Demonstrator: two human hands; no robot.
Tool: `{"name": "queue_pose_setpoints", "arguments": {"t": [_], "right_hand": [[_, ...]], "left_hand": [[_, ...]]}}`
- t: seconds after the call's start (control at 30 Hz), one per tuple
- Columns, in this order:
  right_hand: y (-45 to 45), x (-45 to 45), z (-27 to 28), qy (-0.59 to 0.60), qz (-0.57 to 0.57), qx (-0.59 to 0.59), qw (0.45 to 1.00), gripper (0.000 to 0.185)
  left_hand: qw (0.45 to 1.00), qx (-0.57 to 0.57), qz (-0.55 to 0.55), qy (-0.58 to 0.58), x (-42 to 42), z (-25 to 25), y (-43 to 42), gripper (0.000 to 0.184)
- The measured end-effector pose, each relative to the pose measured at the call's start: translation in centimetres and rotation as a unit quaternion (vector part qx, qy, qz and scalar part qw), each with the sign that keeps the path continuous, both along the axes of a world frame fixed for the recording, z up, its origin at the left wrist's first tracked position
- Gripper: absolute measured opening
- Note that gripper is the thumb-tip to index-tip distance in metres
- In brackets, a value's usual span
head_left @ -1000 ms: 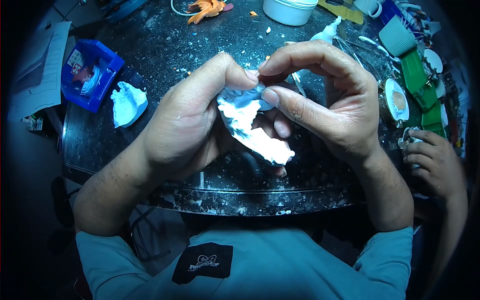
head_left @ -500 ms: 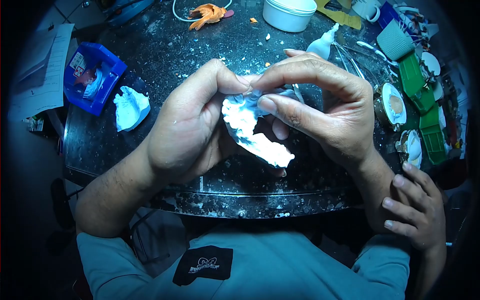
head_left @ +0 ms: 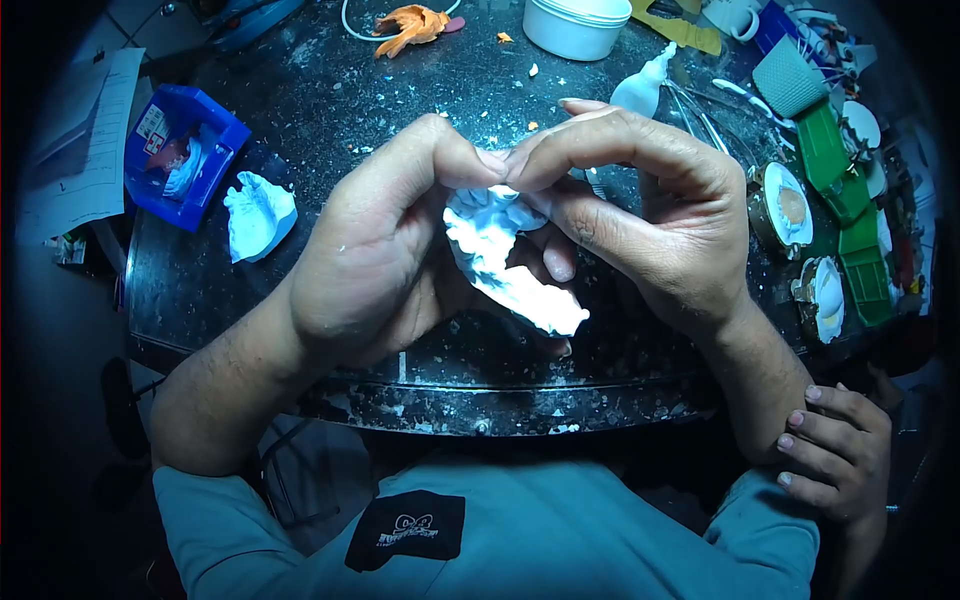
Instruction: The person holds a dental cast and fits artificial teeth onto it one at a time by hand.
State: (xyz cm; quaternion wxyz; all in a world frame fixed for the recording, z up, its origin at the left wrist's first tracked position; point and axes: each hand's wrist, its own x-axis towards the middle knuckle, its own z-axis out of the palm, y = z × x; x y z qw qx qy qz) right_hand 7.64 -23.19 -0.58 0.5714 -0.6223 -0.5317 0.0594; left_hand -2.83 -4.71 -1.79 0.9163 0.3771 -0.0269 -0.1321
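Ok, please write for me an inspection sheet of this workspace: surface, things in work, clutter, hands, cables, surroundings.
Surface: dark bench, scattered with pale specks and crumbs.
Things in work: white cast, held; second cast lies left, beside blue bin.
Clutter: tub, bottle, orange piece at the back; green trays on the right.
Hands: left hand holds the white cast; right hand pinches at its upper end.
Cables: thin pale loop by the orange piece; cannot tell if cable.
Surroundings: another person's hand near the right forearm; papers far left.
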Motion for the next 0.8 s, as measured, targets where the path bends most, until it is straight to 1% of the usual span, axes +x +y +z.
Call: {"name": "queue_pose_setpoints", "arguments": {"t": [0.03, 0.13, 0.23, 0.27, 0.33, 0.4, 0.43, 0.47, 0.5, 0.53, 0.6, 0.63, 0.67, 0.73, 0.8], "right_hand": [[-0.1, 0.0, 0.0, -0.018, -0.008, -0.010, 1.000, 0.016], [0.0, -0.2, -0.1, -0.032, -0.034, -0.020, 0.999, 0.015], [0.2, -0.1, -0.2, 0.009, -0.037, -0.006, 0.999, 0.017], [0.1, 0.3, -0.1, -0.010, -0.035, 0.001, 0.999, 0.017], [-0.2, 1.1, -0.1, -0.053, -0.051, 0.008, 0.997, 0.017], [-0.1, 1.2, -0.2, -0.046, -0.066, 0.025, 0.996, 0.019], [0.3, 1.3, -0.5, -0.081, -0.108, 0.059, 0.989, 0.019], [0.5, 1.4, -0.8, -0.108, -0.124, 0.073, 0.984, 0.019], [0.6, 1.5, -1.1, -0.134, -0.141, 0.086, 0.977, 0.020], [0.6, 1.6, -1.1, -0.145, -0.128, 0.083, 0.978, 0.021], [0.1, 1.0, -0.8, -0.117, -0.097, 0.025, 0.988, 0.017], [0.4, 0.8, -1.5, -0.140, -0.119, 0.024, 0.983, 0.017], [0.4, 0.5, -1.5, -0.159, -0.129, -0.004, 0.979, 0.019], [0.3, 0.1, -1.7, -0.197, -0.152, 0.035, 0.968, 0.019], [0.3, -0.2, -1.7, -0.215, -0.157, 0.042, 0.963, 0.019]], "left_hand": [[1.000, 0.023, 0.018, -0.008, -0.1, 0.0, -0.1, 0.060], [0.995, -0.046, -0.063, 0.067, 0.4, 0.9, 0.1, 0.058], [0.995, -0.041, -0.044, 0.082, 0.7, 1.0, 0.1, 0.056], [0.994, -0.045, -0.040, 0.090, 0.8, 1.2, 0.1, 0.056], [0.997, -0.030, -0.016, 0.064, 0.9, 1.3, 0.1, 0.053], [0.998, -0.011, 0.021, 0.058, 0.9, 1.7, -0.2, 0.051], [0.999, -0.025, 0.013, 0.047, 0.9, 1.2, 0.5, 0.051], [0.998, -0.042, 0.004, 0.036, 1.1, 0.7, 1.3, 0.051], [0.997, -0.015, 0.047, 0.051, 1.2, 1.2, 0.9, 0.049], [0.993, 0.014, 0.095, 0.067, 1.1, 1.7, 0.8, 0.048], [0.997, -0.076, 0.029, 0.001, 1.0, 0.7, 2.4, 0.046], [0.997, -0.057, 0.056, -0.006, 0.8, 0.6, 1.7, 0.045], [0.998, -0.046, 0.049, -0.017, 0.8, 0.7, 1.7, 0.047], [0.998, -0.013, 0.042, -0.045, 0.3, 1.5, 0.3, 0.047], [0.998, -0.021, 0.037, -0.041, 0.5, 1.1, 0.7, 0.051]]}}
